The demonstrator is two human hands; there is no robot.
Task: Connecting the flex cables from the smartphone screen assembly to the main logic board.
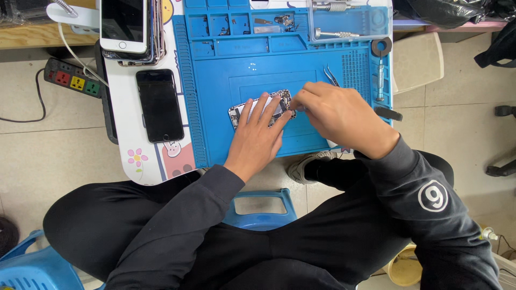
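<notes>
Near the middle of the frame, an opened smartphone (263,106) with its internals exposed lies on the blue repair mat (226,123), its long axis running from lower left to upper right at a shallow tilt. The left hand (257,134) rests flat on the phone's lower half, fingers spread apart and pressing it to the mat. The right hand (336,115) comes in from the right, fingertips pinched together at the phone's right end, seemingly on something small; what it grips cannot be made out. That end lies just left of the right fingertips, so the right hand is nearer the working spot. Tweezers (331,75) lie just above the right hand, and a dark smartphone (159,105) lies well apart, left of the mat.
</notes>
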